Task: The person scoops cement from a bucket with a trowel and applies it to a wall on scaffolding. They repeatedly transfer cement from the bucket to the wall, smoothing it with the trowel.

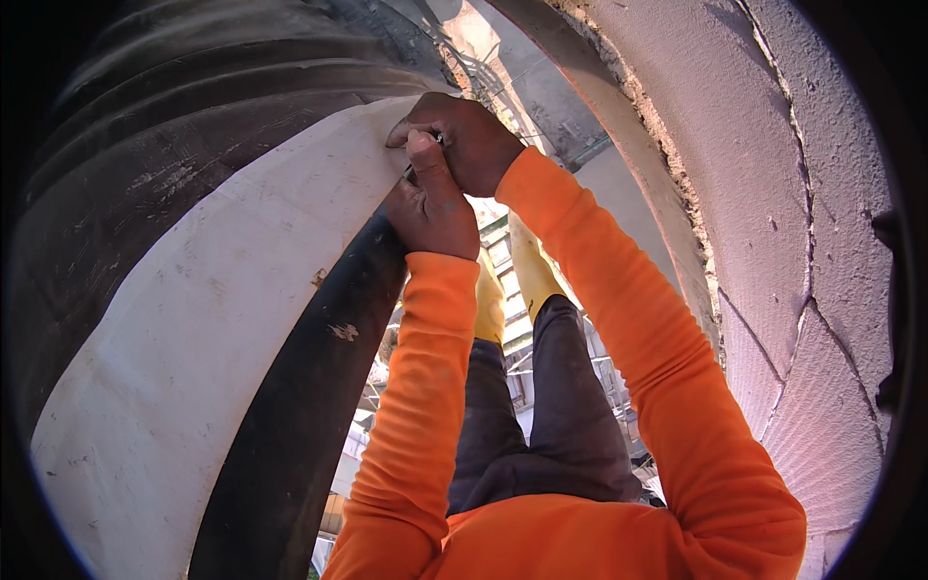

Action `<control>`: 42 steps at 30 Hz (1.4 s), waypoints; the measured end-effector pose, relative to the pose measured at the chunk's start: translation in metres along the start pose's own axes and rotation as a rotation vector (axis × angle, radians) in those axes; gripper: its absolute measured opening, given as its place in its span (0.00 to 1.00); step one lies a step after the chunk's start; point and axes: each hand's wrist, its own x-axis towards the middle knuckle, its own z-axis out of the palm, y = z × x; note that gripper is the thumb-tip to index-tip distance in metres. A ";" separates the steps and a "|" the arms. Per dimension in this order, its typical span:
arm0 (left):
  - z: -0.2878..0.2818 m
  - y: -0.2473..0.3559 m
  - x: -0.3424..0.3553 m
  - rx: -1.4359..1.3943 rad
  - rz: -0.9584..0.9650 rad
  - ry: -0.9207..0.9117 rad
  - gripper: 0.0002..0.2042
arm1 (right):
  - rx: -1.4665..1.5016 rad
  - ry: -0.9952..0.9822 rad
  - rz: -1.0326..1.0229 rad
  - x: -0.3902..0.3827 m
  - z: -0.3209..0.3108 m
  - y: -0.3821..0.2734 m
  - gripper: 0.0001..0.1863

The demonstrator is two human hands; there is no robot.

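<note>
Both hands meet at the far end of a broad white sheet (261,232), close to its edge. My left hand (435,208) is closed, its thumb raised and pressed against something small that I cannot make out. Over it curls my right hand (466,140), also closed, its fingers at the white sheet's end. Between the hands only a small shiny bit and a dark sliver show; the fingers hide the rest. A thick black tube-like edge (300,416) runs along the white sheet and passes under my left hand.
Dark ribbed material (126,184) bulges at the left. A rough, cracked grey wall (773,222) curves along the right. Below are my yellow boots (534,266) on a slatted footing, with a drop and clutter under it. A grey surface (565,97) lies farther ahead.
</note>
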 end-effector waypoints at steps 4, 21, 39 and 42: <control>-0.001 -0.006 0.002 -0.083 -0.017 0.009 0.32 | 0.118 -0.076 -0.016 0.012 0.008 0.009 0.11; -0.013 -0.005 0.002 -0.030 -0.302 0.067 0.60 | 0.207 -0.043 0.033 0.005 0.018 0.011 0.10; -0.197 -0.022 -0.073 0.657 0.283 0.022 0.12 | -0.039 -0.009 0.125 -0.006 0.050 0.001 0.10; -0.186 -0.025 -0.079 0.697 0.276 -0.012 0.12 | -0.091 -0.076 0.072 -0.006 0.058 -0.001 0.09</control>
